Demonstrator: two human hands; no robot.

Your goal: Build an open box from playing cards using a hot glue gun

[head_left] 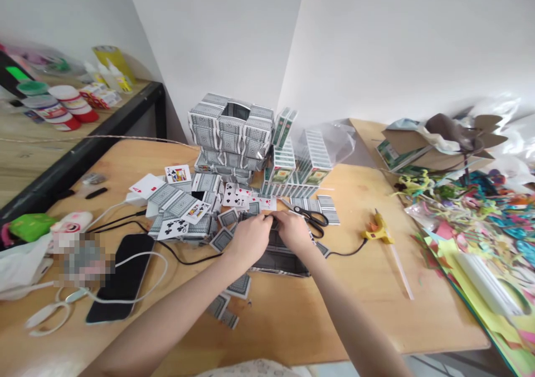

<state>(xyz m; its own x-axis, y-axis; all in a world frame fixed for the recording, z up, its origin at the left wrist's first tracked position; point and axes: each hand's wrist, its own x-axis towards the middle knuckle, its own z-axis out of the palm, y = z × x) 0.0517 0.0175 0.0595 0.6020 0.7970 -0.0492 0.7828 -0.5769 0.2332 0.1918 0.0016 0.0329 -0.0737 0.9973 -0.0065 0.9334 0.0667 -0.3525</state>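
My left hand (252, 236) and my right hand (295, 231) meet at the far edge of a dark-lined box built from playing cards (281, 261). The fingers of both are closed and pinch that edge; the fingertips are partly hidden. Grey-backed playing cards (239, 286) lie by the box's near left side. Black-handled scissors (311, 215) rest just beyond my right hand. Face-up playing cards (237, 195) are spread behind my left hand, and more, such as a king (197, 212), lie on a card-built piece at left.
A tall card-built structure (232, 131) stands at the back beside stacked card packs (284, 162). A yellow glue gun (378, 229) sits right, its cord crossing the table. A phone (121, 279) and white cable lie left. Colourful paper scraps (472, 221) cover the right side.
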